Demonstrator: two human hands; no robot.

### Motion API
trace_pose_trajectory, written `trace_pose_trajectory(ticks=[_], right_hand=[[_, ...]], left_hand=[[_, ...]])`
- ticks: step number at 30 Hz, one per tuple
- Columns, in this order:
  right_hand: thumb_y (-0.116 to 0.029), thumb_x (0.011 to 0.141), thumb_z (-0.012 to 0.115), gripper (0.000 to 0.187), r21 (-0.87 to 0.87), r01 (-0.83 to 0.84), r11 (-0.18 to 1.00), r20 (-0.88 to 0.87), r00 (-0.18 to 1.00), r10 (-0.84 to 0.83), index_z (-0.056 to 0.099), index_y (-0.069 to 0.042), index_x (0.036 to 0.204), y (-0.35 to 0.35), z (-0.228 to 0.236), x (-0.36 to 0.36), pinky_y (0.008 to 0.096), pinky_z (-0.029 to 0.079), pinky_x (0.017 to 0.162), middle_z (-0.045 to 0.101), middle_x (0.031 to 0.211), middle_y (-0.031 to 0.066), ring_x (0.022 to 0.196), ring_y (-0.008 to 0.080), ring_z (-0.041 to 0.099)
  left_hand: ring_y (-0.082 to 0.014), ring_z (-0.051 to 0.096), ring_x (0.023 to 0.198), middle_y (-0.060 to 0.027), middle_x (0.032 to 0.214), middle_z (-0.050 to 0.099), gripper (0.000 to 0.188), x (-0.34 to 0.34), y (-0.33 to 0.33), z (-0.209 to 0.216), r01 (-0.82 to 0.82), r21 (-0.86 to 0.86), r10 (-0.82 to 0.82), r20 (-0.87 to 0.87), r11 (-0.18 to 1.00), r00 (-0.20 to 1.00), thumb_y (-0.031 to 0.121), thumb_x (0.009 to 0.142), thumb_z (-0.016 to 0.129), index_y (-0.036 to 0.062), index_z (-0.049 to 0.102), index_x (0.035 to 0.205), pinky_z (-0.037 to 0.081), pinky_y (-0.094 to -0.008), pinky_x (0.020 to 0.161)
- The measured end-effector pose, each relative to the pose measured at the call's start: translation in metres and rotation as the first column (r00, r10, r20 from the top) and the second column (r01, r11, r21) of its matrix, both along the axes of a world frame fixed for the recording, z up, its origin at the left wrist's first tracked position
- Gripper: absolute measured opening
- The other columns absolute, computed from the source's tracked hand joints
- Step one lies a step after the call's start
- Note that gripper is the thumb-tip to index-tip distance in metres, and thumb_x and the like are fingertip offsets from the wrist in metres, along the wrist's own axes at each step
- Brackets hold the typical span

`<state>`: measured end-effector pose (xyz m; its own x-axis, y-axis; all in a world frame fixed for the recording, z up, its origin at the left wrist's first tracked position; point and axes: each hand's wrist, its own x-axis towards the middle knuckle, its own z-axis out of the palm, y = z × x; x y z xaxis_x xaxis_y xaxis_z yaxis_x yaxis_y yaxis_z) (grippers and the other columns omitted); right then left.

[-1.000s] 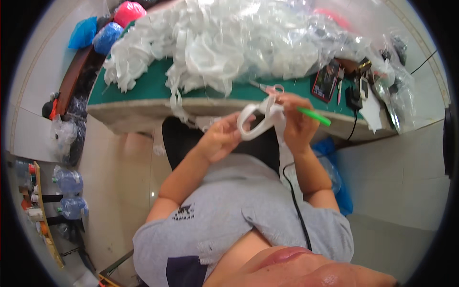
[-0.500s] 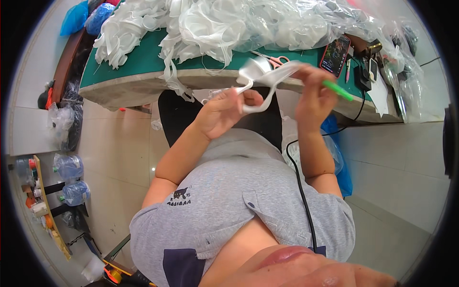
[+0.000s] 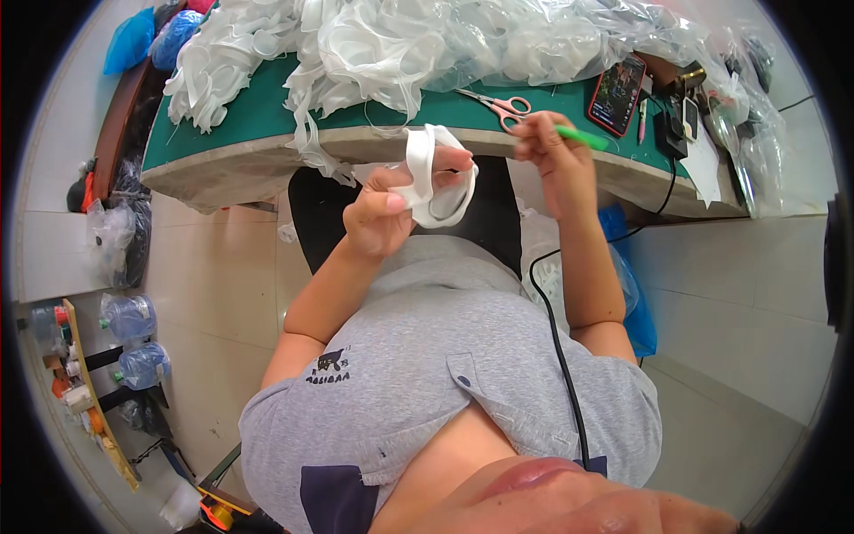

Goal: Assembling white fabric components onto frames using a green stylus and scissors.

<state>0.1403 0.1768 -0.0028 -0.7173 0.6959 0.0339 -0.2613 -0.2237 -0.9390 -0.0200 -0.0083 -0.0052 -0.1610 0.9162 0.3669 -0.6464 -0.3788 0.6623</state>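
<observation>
Two things are in your hands, one in each. Your left hand [image 3: 378, 218] is closed on a white loop [image 3: 421, 169] of flat, smooth band, thumb at its left side and fingers curled within its ring. The loop is raised in front of your torso, near the table's edge and a little left of your middle line. Its long axis runs roughly up and down the view, one end toward the table and the other toward your shirt [image 3: 427, 311]. The ring is bent and uneven; which way its opening faces is hard to tell exactly.

Your right hand [image 3: 560, 160] is bent around a slim green stick [image 3: 584, 137], pinched near the fingertips. That stick lies nearly crosswise, its visible end pointing right and slightly down; its other end is hidden by your fingers. The two hands are apart, with the loop touched only by the left.

Just beyond your right fingers are scissors [image 3: 507, 107] with pink handles, blades aimed left and away from you on the green table [image 3: 209, 142]. A phone [image 3: 616, 96] lies farther right, and a heap of white bands [image 3: 374, 49] covers the far side.
</observation>
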Motion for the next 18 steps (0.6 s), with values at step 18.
trace_pose_trajectory(ticks=[18], right_hand=[[-0.005, 0.079, 0.068, 0.015, 0.864, -0.074, 0.497, 0.043, 0.996, 0.075, 0.064, -0.003, 0.093, -0.047, 0.033, -0.034, 0.0301, 0.049, 0.068, 0.065, 0.092, 0.0110, 0.078, 0.0256, 0.063]], left_hand=[[-0.0267, 0.065, 0.093, -0.0129, 0.092, 0.065, 0.055, 0.004, -0.002, 0.003, -0.128, -0.493, 0.096, -0.089, 0.861, 0.991, 0.047, 0.098, 0.037, -0.0029, 0.052, 0.117, 0.051, -0.0350, 0.080]])
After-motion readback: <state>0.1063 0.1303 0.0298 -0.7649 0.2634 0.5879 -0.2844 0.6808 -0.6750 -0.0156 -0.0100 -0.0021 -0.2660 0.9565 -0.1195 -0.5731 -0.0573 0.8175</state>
